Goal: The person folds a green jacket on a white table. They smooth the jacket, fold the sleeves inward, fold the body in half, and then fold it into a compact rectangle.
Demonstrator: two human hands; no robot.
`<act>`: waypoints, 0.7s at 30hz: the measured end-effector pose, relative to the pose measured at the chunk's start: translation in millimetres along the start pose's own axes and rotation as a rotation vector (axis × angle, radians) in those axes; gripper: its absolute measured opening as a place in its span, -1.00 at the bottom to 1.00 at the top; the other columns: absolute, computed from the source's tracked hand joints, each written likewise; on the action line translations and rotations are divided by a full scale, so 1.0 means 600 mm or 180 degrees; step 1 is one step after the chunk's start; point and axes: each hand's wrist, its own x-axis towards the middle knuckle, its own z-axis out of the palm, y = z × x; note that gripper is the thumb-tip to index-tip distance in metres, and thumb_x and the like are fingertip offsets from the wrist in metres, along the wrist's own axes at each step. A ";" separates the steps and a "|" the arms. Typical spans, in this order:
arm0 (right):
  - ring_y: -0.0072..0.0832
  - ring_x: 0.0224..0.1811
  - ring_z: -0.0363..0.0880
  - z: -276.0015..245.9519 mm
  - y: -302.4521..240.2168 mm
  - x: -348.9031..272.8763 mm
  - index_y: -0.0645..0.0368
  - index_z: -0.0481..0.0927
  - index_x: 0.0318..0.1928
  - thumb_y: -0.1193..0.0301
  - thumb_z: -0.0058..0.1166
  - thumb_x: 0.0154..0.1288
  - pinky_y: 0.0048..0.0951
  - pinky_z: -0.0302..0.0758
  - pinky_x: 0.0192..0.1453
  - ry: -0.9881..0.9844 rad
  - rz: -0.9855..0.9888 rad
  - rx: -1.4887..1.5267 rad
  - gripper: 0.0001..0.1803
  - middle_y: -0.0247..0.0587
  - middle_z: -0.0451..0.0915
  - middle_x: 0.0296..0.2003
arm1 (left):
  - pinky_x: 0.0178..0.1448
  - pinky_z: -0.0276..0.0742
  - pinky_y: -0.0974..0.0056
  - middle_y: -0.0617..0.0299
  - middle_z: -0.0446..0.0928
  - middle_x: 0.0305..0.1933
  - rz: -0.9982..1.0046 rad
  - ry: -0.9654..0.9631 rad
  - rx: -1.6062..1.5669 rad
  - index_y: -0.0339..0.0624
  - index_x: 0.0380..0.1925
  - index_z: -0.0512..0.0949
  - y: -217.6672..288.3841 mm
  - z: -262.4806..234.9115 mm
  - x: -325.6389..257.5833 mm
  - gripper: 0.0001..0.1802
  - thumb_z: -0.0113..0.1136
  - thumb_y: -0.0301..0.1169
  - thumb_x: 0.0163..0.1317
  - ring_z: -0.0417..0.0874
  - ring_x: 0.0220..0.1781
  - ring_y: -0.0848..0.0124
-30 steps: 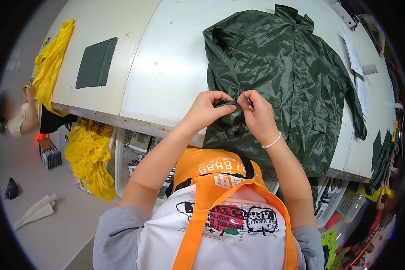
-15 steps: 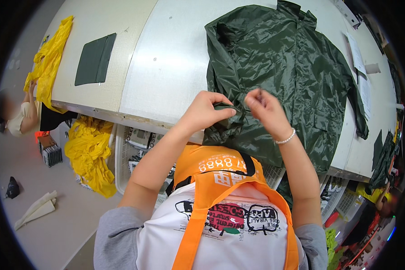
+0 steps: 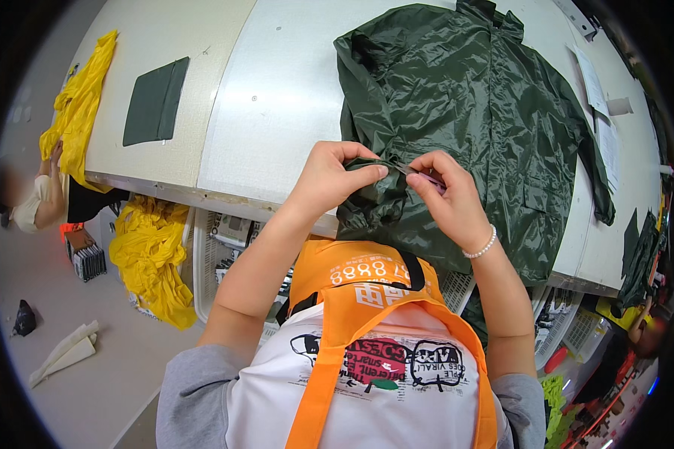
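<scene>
White table, green raincoat spread flat at twelve o'clock.
Left hand and right hand pinch its bunched hem taut between fingertips.

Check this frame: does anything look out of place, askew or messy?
Mostly tidy. Both hands, left hand and right hand, pinch the bunched hem of the dark green jacket at the table edge. Oddities: yellow fabric piled loosely below the table, and a yellow sheet draped over its far-left edge.
</scene>
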 end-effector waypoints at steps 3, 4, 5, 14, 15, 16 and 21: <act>-0.56 -0.42 0.44 -0.004 0.000 0.003 0.28 0.50 -0.25 0.46 0.17 0.22 -0.56 0.40 -0.31 -0.0120 0.0133 0.0077 -0.84 -0.26 0.48 -0.37 | -0.32 0.45 0.55 0.31 0.62 -0.46 0.0051 0.0010 -0.0013 -0.32 -0.40 0.64 -0.002 0.000 -0.002 -0.87 0.35 -0.51 0.02 0.55 -0.44 0.66; -0.57 -0.42 0.43 -0.004 0.001 0.003 0.28 0.50 -0.26 0.46 0.17 0.22 -0.56 0.40 -0.31 -0.0117 0.0128 0.0108 -0.83 -0.26 0.48 -0.37 | -0.32 0.45 0.55 0.31 0.62 -0.46 0.0064 0.0011 0.0011 -0.32 -0.40 0.64 -0.002 0.000 -0.002 -0.86 0.35 -0.51 0.02 0.55 -0.44 0.66; -0.57 -0.43 0.43 -0.003 0.003 0.003 0.28 0.50 -0.26 0.46 0.17 0.22 -0.57 0.39 -0.31 -0.0114 0.0123 0.0138 -0.83 -0.26 0.48 -0.37 | -0.32 0.44 0.55 0.31 0.62 -0.46 0.0076 0.0012 0.0035 -0.32 -0.40 0.65 -0.002 -0.001 -0.002 -0.86 0.36 -0.51 0.02 0.55 -0.44 0.66; -0.70 -0.43 0.38 0.002 0.004 0.005 0.26 0.51 -0.27 0.46 0.16 0.24 -0.64 0.36 -0.32 -0.0236 0.0309 0.0522 -0.86 -0.37 0.48 -0.42 | -0.30 0.45 0.53 0.30 0.62 -0.44 0.0088 0.0036 0.0053 -0.33 -0.36 0.65 -0.006 -0.003 -0.003 -0.84 0.35 -0.52 0.02 0.56 -0.41 0.64; -0.71 -0.43 0.37 0.002 0.004 0.006 0.26 0.52 -0.28 0.46 0.16 0.25 -0.65 0.36 -0.32 -0.0254 0.0347 0.0633 -0.87 -0.39 0.48 -0.42 | -0.30 0.45 0.53 0.30 0.62 -0.44 0.0087 0.0027 0.0026 -0.33 -0.36 0.65 -0.006 -0.003 -0.003 -0.84 0.34 -0.52 0.02 0.56 -0.41 0.64; -0.72 -0.42 0.36 0.003 0.004 0.006 0.26 0.52 -0.28 0.46 0.16 0.25 -0.66 0.36 -0.32 -0.0265 0.0363 0.0699 -0.87 -0.41 0.49 -0.42 | -0.30 0.46 0.53 0.29 0.62 -0.44 0.0086 0.0028 0.0004 -0.33 -0.36 0.65 -0.006 -0.003 -0.003 -0.84 0.34 -0.52 0.02 0.56 -0.41 0.64; -0.75 -0.41 0.36 0.004 0.009 0.008 0.24 0.53 -0.28 0.46 0.15 0.27 -0.68 0.35 -0.31 -0.0313 0.0446 0.0935 -0.88 -0.46 0.49 -0.43 | -0.29 0.48 0.53 0.28 0.63 -0.43 0.0054 0.0009 -0.0154 -0.34 -0.35 0.65 -0.002 -0.003 -0.004 -0.84 0.33 -0.53 0.03 0.57 -0.40 0.62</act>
